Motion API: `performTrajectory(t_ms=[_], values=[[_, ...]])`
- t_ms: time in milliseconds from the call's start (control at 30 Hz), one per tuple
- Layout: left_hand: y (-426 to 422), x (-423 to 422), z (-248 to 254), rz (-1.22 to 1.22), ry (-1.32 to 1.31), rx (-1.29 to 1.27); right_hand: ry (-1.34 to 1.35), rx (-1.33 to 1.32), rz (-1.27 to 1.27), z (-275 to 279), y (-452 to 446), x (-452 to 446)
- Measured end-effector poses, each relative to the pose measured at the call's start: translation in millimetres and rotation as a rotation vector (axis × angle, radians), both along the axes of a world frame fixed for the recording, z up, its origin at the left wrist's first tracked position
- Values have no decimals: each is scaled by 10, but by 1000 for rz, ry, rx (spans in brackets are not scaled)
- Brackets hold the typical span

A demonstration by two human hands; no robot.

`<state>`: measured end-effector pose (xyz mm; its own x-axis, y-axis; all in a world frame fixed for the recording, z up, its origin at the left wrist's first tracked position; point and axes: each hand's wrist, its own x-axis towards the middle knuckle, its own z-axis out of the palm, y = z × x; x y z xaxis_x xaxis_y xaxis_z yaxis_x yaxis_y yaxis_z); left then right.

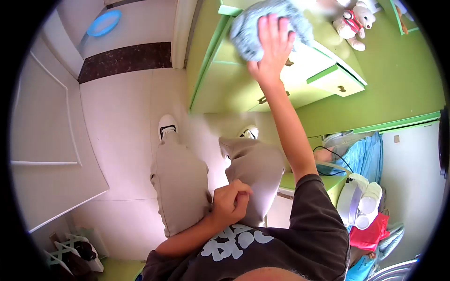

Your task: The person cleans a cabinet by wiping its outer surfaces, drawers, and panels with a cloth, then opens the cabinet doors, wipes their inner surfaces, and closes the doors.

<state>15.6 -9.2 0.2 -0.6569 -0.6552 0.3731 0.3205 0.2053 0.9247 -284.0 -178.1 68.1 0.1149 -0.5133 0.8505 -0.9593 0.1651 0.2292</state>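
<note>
A fluffy grey-blue plush item (243,35) lies on top of the pale green cabinet (225,86), close to its front edge. My right hand (274,47) reaches out and rests on it, fingers stretched across the fur and thumb off to the side. Whether it is a toy or a cushion I cannot tell. Near my lap, my left hand (230,201) hovers by my thigh with its fingers loosely curled, and nothing shows in them. A white teddy bear (356,22) in a red top sits on the cabinet, right of the plush item.
One small drawer (340,82) of the cabinet sticks out. To the right, a white appliance (354,196) with a black cable stands beside blue fabric (365,157) and a red bag (370,232). A white door (51,136) is at left; a blue basin (104,23) lies beyond the dark threshold.
</note>
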Motion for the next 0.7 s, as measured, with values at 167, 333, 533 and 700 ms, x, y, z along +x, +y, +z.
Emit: performTrajectory(t_ms=[167, 333, 533, 700], values=[[28, -149, 56, 36, 54, 79, 207, 447, 38, -617, 262, -262], [66, -141, 18, 59, 83, 46, 56, 725, 156, -974, 641, -580], [139, -134, 21, 41, 63, 80, 47, 417, -58, -1194, 810, -707], [113, -72, -22, 12, 33, 60, -64, 452, -213, -1157, 1166, -879]])
